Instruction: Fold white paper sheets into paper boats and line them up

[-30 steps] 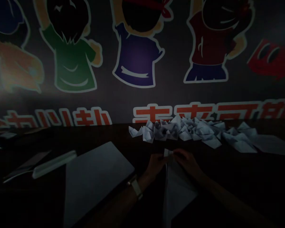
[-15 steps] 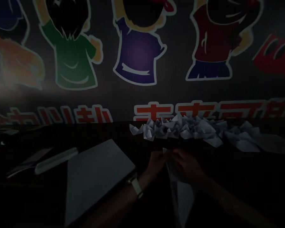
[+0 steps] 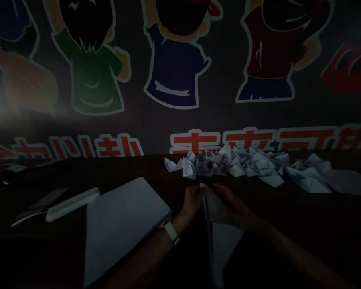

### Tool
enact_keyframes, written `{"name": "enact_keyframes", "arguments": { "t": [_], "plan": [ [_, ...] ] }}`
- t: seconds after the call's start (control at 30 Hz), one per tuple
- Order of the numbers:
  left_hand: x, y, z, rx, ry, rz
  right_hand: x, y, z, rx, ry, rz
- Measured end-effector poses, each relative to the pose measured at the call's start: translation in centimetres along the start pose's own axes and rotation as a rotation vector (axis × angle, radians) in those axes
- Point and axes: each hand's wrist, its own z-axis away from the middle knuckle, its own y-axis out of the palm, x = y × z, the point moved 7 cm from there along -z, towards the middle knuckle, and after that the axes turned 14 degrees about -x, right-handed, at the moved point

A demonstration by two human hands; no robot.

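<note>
White paper (image 3: 225,245) is taking a fold as I am grasping its top corner between my left fingers (image 3: 195,198) and right fingers (image 3: 225,196), the crease calling for firm pressing.

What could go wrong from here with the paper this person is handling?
The left hand and right hand are working a white paper sheet in dim light, so a crease could easily land off-line. The paper boats sit just beyond the hands, so a forward slip might knock them. The wristwatch is close to the closed laptop and might scrape it.
</note>
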Motion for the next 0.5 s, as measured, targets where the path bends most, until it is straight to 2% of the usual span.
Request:
{"name": "enact_keyframes", "arguments": {
  "t": [0.1,0.23,0.5],
  "plan": [
    [0.3,-0.8,-0.5,-0.066,-0.005,-0.001,0.1,0.8,0.4,0.088,0.028,0.030],
    [1.0,-0.7,-0.5,-0.072,-0.053,0.030,0.4,1.5,0.7,0.137,-0.012,0.153],
    [0.7,-0.2,-0.2,-0.028,-0.008,0.021,0.7,1.5,0.7,0.136,-0.138,0.207]
  ]
}}
